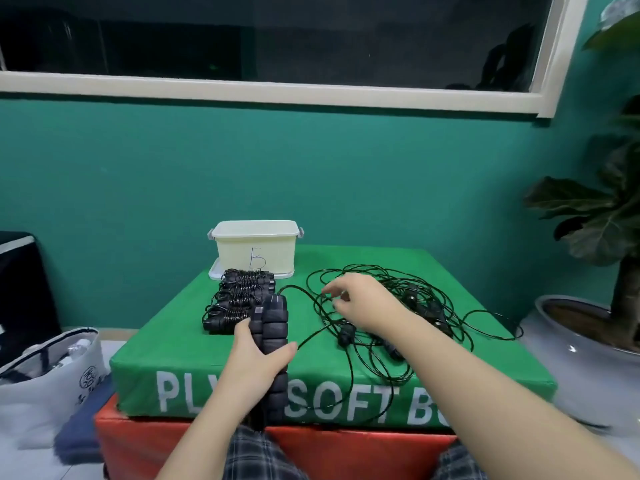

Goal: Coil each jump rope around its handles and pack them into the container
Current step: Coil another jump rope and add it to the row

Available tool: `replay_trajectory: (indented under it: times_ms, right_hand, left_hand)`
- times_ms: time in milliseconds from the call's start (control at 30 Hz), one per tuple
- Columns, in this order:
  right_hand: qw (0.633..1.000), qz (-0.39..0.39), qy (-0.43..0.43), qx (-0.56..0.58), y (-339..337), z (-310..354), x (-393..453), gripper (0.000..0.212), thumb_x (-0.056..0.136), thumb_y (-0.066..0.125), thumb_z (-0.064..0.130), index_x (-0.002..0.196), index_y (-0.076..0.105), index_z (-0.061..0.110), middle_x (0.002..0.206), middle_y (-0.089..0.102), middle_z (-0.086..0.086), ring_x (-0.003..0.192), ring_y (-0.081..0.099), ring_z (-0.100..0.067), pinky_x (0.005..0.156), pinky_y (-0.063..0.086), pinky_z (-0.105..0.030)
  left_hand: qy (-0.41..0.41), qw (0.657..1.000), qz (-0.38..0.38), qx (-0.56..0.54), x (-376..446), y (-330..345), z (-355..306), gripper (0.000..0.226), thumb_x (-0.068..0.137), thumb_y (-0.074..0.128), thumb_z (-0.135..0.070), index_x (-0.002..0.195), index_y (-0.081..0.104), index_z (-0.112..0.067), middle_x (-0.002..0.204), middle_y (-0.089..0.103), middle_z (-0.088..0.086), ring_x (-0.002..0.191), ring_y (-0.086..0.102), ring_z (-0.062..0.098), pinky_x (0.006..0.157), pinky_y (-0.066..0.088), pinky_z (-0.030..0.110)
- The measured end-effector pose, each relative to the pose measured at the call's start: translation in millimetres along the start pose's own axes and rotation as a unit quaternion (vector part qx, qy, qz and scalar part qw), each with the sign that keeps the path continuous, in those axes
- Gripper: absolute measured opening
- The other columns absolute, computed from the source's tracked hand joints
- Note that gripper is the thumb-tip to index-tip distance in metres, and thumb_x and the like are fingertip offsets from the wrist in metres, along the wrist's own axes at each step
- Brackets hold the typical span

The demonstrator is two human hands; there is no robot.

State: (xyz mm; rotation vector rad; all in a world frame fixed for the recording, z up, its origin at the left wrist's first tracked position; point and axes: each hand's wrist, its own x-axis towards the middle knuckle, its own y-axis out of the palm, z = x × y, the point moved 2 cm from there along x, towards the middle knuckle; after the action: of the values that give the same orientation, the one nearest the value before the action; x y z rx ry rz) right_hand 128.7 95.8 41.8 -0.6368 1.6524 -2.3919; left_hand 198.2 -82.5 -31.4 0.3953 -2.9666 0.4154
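My left hand (254, 358) grips a pair of black foam jump rope handles (273, 327), held upright side by side over the front of the green soft box (166, 344). A black cord runs from their top to the right. My right hand (356, 299) reaches into a tangled pile of loose black ropes (408, 306), its fingertips pinching a cord. Several coiled ropes (239, 303) lie stacked just left of the handles. A cream container (256, 247) marked "B" stands behind them, sitting on its lid.
The green box rests on a red box (145, 441). A grey bag (45, 379) sits on the floor at left. A potted plant (595, 334) stands close on the right. A teal wall and a window are behind.
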Motion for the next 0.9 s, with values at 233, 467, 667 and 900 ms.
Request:
replay_trajectory:
  times_ms: [233,467,667,900]
  right_hand:
    - [0.966,-0.018,-0.024,0.257,26,48,-41,0.013,0.086,0.067,0.037,0.097,0.069,0.030,0.088,0.067,0.015,0.078,0.058,-0.002,0.080,0.048,-0.023]
    - [0.928,-0.018,-0.008,0.371,25,43,-54,0.031,0.084,0.071,0.022,0.109,0.061,0.037,0.103,0.070,0.007,0.099,0.066,-0.022,0.093,0.052,-0.042]
    - [0.930,-0.005,0.008,0.368,32,36,-61,0.038,0.087,0.068,0.020,0.118,0.050,0.034,0.123,0.062,0.012,0.118,0.055,-0.003,0.109,0.038,-0.036]
    - [0.927,-0.034,-0.013,0.372,29,42,-68,0.026,0.084,0.072,0.015,0.105,0.059,0.025,0.115,0.062,0.007,0.102,0.062,-0.010,0.096,0.049,-0.034]
  left_hand:
    - [0.070,0.993,-0.022,0.093,-24,6,1,0.076,0.071,0.078,-0.027,0.129,0.029,-0.028,0.108,0.057,-0.007,0.089,0.059,0.012,0.074,0.045,0.032]
    - [0.132,0.985,0.069,0.082,-37,5,-10,0.082,0.068,0.076,-0.043,0.118,0.013,-0.054,0.119,0.045,-0.025,0.105,0.053,0.000,0.079,0.039,0.016]
    - [0.119,0.985,0.128,-0.011,-40,1,-16,0.045,0.084,0.035,-0.054,0.127,0.026,-0.047,0.128,0.044,-0.028,0.114,0.039,-0.023,0.101,0.032,0.010]
    - [0.104,0.986,0.128,-0.018,-35,-10,-12,0.038,0.082,0.065,-0.037,0.111,0.041,-0.036,0.098,0.064,-0.015,0.098,0.060,0.007,0.094,0.045,0.036]
